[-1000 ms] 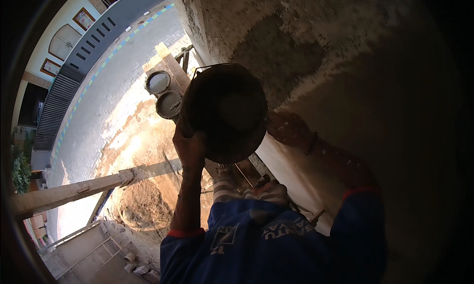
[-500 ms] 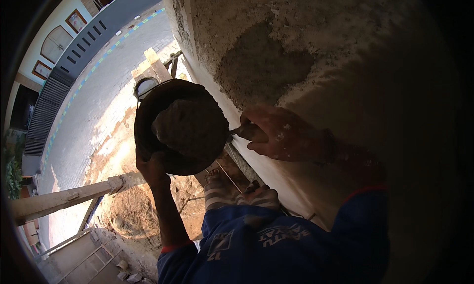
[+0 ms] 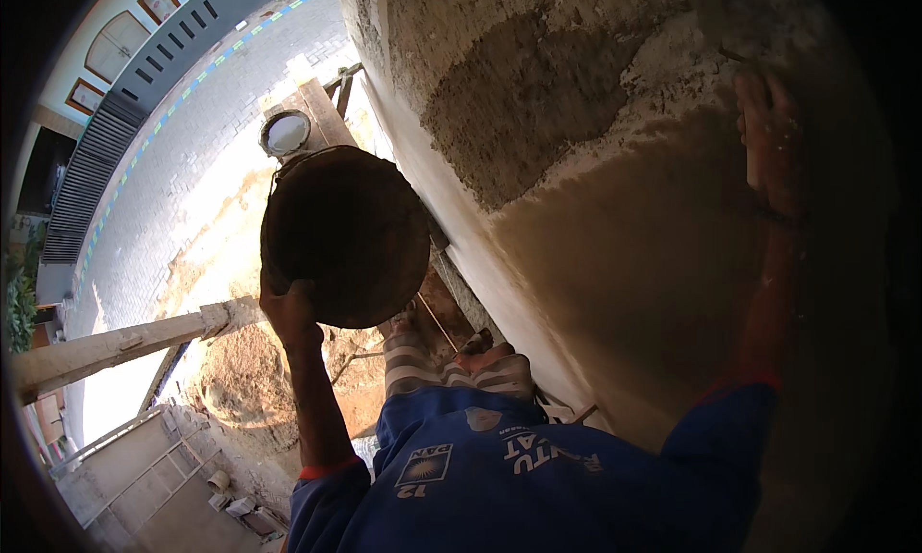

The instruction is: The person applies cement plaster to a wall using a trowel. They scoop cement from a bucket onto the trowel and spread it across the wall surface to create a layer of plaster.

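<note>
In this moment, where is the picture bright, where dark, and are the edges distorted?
Head view: sunlit paving glares at left; the round pan in the left hand is a dark silhouette; the right hand on the wall sits in shadow; fisheye bends the edges.

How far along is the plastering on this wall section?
Done: a rough patch of darker plaster already sits on the upper wall, with a smoother strip along its left edge. In hand: the left hand holds the round pan by its rim, while the right hand presses against the wall high up; any tool in it is too dim to tell. Left: the wall below the patch looks uncoated.
</note>
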A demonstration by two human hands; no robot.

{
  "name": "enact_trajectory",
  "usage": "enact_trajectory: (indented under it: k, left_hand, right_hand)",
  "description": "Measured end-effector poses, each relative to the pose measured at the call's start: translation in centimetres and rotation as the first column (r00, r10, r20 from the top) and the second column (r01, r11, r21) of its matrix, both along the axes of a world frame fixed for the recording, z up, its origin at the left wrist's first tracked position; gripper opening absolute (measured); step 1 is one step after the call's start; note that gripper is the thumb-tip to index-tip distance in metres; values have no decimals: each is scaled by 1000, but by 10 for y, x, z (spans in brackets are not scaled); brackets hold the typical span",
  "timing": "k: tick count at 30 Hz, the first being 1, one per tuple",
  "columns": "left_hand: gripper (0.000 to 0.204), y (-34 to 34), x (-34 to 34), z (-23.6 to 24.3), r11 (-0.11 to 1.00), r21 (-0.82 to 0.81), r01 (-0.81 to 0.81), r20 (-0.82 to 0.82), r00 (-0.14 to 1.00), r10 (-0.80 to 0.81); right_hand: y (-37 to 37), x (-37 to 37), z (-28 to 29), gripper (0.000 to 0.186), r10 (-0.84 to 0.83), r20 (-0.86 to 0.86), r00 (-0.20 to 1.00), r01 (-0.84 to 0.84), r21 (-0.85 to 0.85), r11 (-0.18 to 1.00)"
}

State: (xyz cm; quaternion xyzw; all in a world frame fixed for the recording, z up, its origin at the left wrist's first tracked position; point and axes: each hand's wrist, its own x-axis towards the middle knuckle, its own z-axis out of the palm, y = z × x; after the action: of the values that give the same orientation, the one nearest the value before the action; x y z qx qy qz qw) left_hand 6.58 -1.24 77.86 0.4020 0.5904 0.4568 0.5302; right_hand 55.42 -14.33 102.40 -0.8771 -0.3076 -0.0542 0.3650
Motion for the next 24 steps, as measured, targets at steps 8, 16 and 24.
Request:
enact_trajectory:
  k: [8, 16, 24]
  left_hand:
    - [59, -30, 55, 3, 976, 64, 210, 74, 974, -215]
    - [58, -51, 70, 14, 960, 37, 279, 165, 945, -281]
    - [63, -41, 59, 40, 922, 128, 365, 141, 914, -381]
  right_hand:
    - [-50, -111, -54, 52, 160, -557, 815, -458, -448, 768]
    - [-48, -176, -127, 42, 240, -857, 456, -836, -320, 447]
    - [-73, -147, -166, 42, 766, -301, 567, -814, -65, 577]
